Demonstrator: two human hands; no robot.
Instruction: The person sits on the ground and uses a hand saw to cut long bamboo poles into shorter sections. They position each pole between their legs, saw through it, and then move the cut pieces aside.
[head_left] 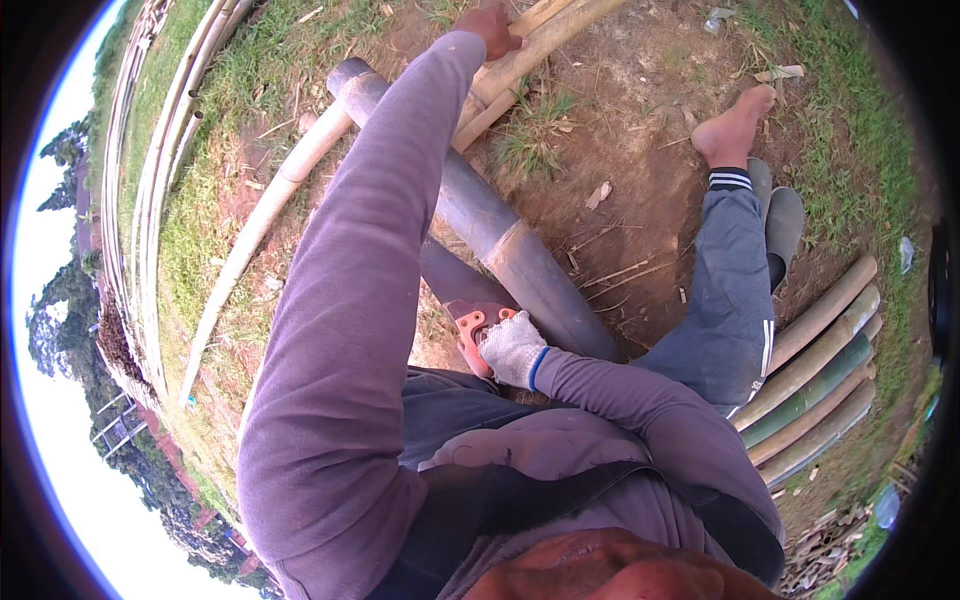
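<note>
My right hand [515,350], in a whitish knit glove with a blue cuff, is closed around the orange handle [472,335] of a handsaw close to my lap. Most of the saw's blade is hidden. At the far end of my outstretched left arm, my bare left hand [487,32] grips a pale split bamboo pole [545,50] near the top edge; part of its fingers is out of sight. Between my hands, a thick dark pipe-like pole [500,235] with a ringed joint slants across the ground. Beside it a second dark length [450,270] runs under the saw.
A long pale bamboo pole [262,220] curves away on the left, with more poles [165,150] beyond. Cut bamboo lengths [815,375] lie stacked at my right. A bare foot [735,125] and dark shoes [784,222] are on the dirt and grass.
</note>
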